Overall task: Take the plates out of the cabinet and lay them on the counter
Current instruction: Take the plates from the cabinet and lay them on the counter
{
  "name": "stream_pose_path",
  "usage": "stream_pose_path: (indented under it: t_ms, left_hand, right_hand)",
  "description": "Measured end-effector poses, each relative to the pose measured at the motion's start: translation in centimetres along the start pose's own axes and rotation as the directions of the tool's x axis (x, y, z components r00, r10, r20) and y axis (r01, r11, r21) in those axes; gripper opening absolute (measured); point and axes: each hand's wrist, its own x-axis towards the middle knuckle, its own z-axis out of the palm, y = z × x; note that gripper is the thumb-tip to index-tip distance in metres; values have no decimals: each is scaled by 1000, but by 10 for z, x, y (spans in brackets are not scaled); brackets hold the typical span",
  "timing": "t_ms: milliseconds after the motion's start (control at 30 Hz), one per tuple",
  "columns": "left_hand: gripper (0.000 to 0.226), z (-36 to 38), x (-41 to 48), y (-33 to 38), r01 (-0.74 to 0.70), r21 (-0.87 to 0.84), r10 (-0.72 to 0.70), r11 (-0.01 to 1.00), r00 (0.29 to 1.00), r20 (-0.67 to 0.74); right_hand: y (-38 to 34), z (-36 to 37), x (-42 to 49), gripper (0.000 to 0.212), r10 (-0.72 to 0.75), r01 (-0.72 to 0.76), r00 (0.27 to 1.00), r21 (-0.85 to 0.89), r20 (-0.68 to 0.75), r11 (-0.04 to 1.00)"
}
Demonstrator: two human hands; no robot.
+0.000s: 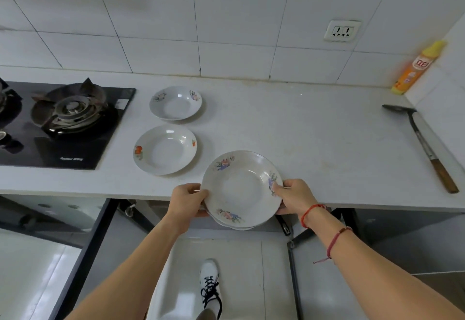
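A counter (314, 131) runs across the view, backed by a tiled wall (226, 17). A stove (63, 123) is set into its left end. Just right of the stove two plates lie apart on the counter, the far plate (175, 103) behind the near plate (164, 149). Right of the near plate and nearer the person, a stack of plates (241, 190) is held over the counter's front edge, the left hand (187, 200) on its left rim and the right hand (294, 195) on its right rim. At the far right a bottle (417, 68) stands in the back corner, with a spatula (422, 143) lying in front of it. A socket (341, 30) sits on the wall left of the bottle. Below the counter edge, a shoe (210, 284) stands on the floor (239, 269).
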Motion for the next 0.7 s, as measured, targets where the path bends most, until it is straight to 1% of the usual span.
stream_pose_path:
  t_ms: [67, 167, 267, 333, 533, 667, 700]
  left_hand:
    - [12, 1, 20, 6, 2, -18, -2, 1000, 1000, 4]
    - [12, 1, 47, 16, 11, -26, -10, 1000, 999, 38]
    - [14, 2, 69, 26, 37, -13, -35, 999, 996, 80]
    - [13, 4, 81, 31, 43, 6, -43, 999, 995, 91]
    - [13, 13, 109, 41, 68, 51, -72, 996, 995, 76]
    - [16, 19, 123, 44, 66, 89, -72, 994, 996, 59]
    - [16, 21, 124, 45, 66, 92, -71, 994, 996, 50]
  right_hand:
    - [-8, 2, 15, 27, 15, -15, 1000, 4, -13, 1000]
    - [-17, 5, 39, 33, 16, -18, 999, -29, -46, 999]
    - [-28, 6, 54, 23, 46, -47, 997, -18, -56, 999]
    - [-33, 8, 64, 21, 63, -63, 996, -5, -64, 998]
    - [-43, 9, 94, 22, 91, -92, 992, -3, -82, 996]
    - [-46, 6, 113, 30, 103, -104, 993, -8, -65, 995]
    - [-47, 5, 118, 30, 108, -108, 992, -4, -60, 994]
